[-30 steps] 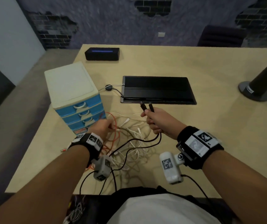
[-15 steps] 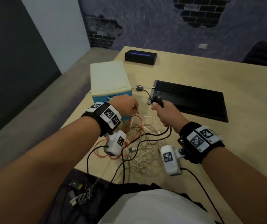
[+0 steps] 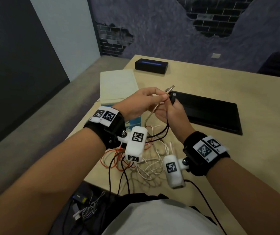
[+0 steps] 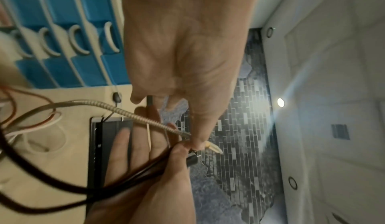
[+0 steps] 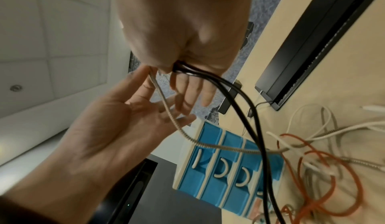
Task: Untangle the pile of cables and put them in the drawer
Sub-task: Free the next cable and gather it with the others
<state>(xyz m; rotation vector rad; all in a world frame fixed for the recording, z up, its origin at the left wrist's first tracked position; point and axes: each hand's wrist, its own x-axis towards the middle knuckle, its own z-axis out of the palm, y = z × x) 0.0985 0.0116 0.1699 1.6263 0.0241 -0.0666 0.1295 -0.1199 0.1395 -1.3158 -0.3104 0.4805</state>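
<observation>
Both hands are raised above the table, close together. My left hand [image 3: 159,97] pinches the plug end of a silver braided cable [image 3: 152,112] between thumb and forefinger; the pinch also shows in the left wrist view [image 4: 191,140], its other fingers spread. My right hand [image 3: 172,111] grips a doubled black cable [image 3: 167,122] with its plugs sticking up, seen again in the right wrist view [image 5: 248,117]. Both cables trail down into the tangled pile [image 3: 149,165] of white, orange and black cables. The small drawer unit [image 3: 117,85] with blue drawers [image 5: 225,170] stands left of the hands, all drawers closed.
A flat black panel [image 3: 210,114] lies on the table to the right of the hands. A black box [image 3: 151,66] with a blue strip sits at the far edge. The table's left edge runs just beside the drawer unit. More cables lie on the floor [image 3: 85,207].
My left hand has left the pile by the drawers and risen to pinch the silver cable's end. The right hand lifted the black cable higher. The head view swung left.
</observation>
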